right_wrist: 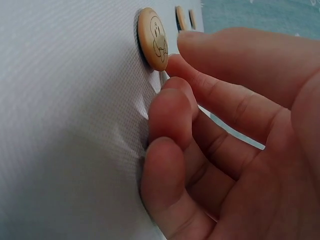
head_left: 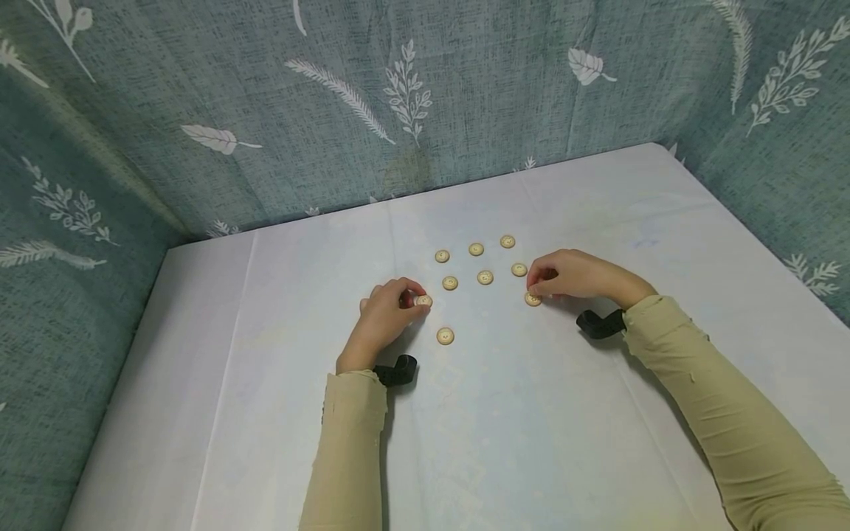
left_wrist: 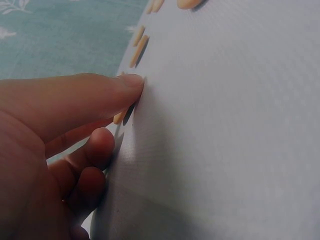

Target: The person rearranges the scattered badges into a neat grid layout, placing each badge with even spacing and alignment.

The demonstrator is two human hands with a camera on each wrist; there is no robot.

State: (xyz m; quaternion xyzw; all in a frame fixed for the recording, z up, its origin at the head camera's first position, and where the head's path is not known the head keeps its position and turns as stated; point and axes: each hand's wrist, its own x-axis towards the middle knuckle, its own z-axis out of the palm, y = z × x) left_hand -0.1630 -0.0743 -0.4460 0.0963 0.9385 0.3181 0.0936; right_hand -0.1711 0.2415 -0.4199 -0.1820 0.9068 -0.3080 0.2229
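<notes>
In the head view my left hand (head_left: 388,313) pinches a round wooden disc (head_left: 423,301) by its edges, thumb and index finger at opposite sides. The left wrist view shows the thumb hiding most of this disc (left_wrist: 119,118). At the right, my right hand (head_left: 576,276) is at another wooden disc (head_left: 533,299), which lies flat on the white cloth. In the right wrist view a line-drawn figure marks this disc (right_wrist: 154,40). The index finger touches its rim; a small gap separates it from the thumb. The other fingers are bent against the cloth.
Two rows of similar discs lie beyond the hands, the far row including one disc (head_left: 476,249) and the nearer row another (head_left: 485,277). A single disc (head_left: 446,336) lies closer to me. A leaf-patterned green curtain (head_left: 332,147) borders the white-covered table (head_left: 498,442).
</notes>
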